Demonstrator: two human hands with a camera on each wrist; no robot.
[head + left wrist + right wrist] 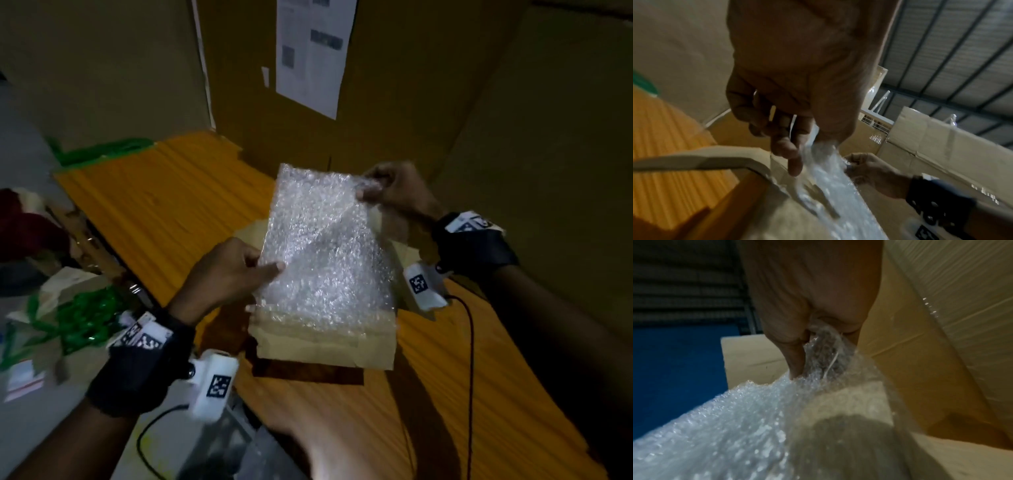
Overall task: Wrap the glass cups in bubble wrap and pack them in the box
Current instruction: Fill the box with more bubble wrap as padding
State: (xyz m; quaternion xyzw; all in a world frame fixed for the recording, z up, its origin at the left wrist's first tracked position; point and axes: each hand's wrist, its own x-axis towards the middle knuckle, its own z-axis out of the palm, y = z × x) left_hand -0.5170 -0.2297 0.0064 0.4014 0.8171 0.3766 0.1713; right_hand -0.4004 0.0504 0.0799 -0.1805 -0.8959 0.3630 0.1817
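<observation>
- The bubble wrap sheet (325, 246) ran long-axis from 12 to 6 o'clock.
- Left hand (226, 274) pinched its 9 o'clock edge; right hand (394, 192) pinched the 1 o'clock corner.

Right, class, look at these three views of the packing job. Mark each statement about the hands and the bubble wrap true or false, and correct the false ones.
1. Both hands hold the bubble wrap. True: the left hand grips its left edge, the right hand pinches its far right corner.
2. The sheet lies flat on the table. False: it is held up above the small cardboard box.
3. A glass cup sits wrapped in the sheet. False: no cup is visible in any view.
4. The table is orange-yellow. True.
5. Large cardboard boxes stand behind the table. True.
</observation>
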